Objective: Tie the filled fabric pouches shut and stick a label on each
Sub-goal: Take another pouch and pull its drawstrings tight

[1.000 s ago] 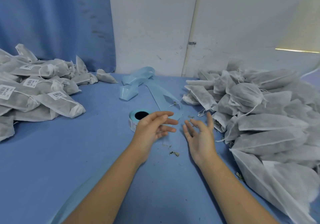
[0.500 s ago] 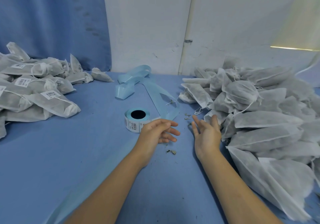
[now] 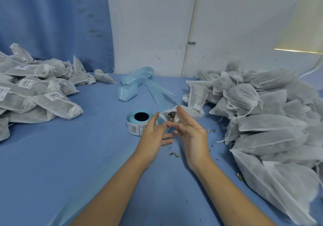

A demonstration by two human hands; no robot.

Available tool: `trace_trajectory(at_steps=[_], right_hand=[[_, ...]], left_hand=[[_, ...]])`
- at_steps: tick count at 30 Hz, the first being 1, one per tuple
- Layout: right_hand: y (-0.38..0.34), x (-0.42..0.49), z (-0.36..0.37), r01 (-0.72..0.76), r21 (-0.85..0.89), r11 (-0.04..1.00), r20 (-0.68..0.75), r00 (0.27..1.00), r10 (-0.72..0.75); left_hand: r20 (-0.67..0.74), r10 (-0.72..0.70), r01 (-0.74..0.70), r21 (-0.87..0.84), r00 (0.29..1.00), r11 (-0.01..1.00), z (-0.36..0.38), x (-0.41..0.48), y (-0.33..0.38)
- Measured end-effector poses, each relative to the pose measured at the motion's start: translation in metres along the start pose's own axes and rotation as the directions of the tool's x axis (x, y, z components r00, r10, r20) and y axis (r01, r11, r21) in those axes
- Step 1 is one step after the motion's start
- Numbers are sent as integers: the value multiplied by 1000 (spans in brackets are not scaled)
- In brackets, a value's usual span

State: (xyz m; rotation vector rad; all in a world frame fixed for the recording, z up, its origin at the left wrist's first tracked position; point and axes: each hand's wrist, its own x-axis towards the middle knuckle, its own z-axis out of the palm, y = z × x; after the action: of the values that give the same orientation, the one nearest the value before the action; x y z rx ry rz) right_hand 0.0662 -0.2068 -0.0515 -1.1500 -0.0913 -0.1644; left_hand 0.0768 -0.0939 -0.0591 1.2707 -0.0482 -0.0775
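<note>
Our fingers (image 3: 164, 126), mostly straight, now close in on an open pouch (image 3: 168, 116), newly drawn between them; whether they grip it we cannot tell. It lies just beside the label roll (image 3: 138, 122), untied; tying likely comes next.

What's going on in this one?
A person works at a blue table, left hand and right hand at the mouth of a white fabric pouch that gapes open, dried herbs showing; whether the fingers grip it is unclear. A blue roll of barcode labels stands beside it. Labelled pouches are heaped left, unlabelled ones right.
</note>
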Motion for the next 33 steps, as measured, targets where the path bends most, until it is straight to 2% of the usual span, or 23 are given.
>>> trace_trajectory(at_steps=[4, 8, 12, 15, 18, 22, 24, 29, 33], right_hand=[[0, -6, 5, -17, -26, 1000, 32, 999, 18], [4, -4, 3, 102, -244, 964, -85, 988, -126], [7, -4, 0, 234, -526, 818, -24, 957, -289], [10, -5, 1, 289, -637, 715, 8, 930, -368], [13, -6, 2, 316, -669, 673, 34, 917, -397], [14, -6, 1, 340, -665, 665, 43, 906, -421], [15, -5, 0, 343, -678, 650, 41, 901, -432], [14, -2, -3, 360, -714, 600, -25, 844, -537], [11, -2, -3, 343, -690, 637, -134, 804, -579]], left_hand=[[-35, 67, -71, -107, 997, 992, -1, -2, 2], [-142, 157, -166, -57, 977, 984, 1, -3, 0], [-161, 212, -210, 34, 964, 977, 1, -2, -4], [-201, 253, -240, 86, 946, 967, 0, -2, -6], [-236, 313, -283, 153, 920, 947, -1, -3, -5], [-192, 384, -287, 397, 903, 872, -5, -3, -6], [-184, 393, -275, 461, 901, 844, -5, -4, -5], [-195, 397, -287, 427, 897, 858, -3, -7, -4], [-162, 339, -258, 379, 927, 888, 0, -10, -5]])
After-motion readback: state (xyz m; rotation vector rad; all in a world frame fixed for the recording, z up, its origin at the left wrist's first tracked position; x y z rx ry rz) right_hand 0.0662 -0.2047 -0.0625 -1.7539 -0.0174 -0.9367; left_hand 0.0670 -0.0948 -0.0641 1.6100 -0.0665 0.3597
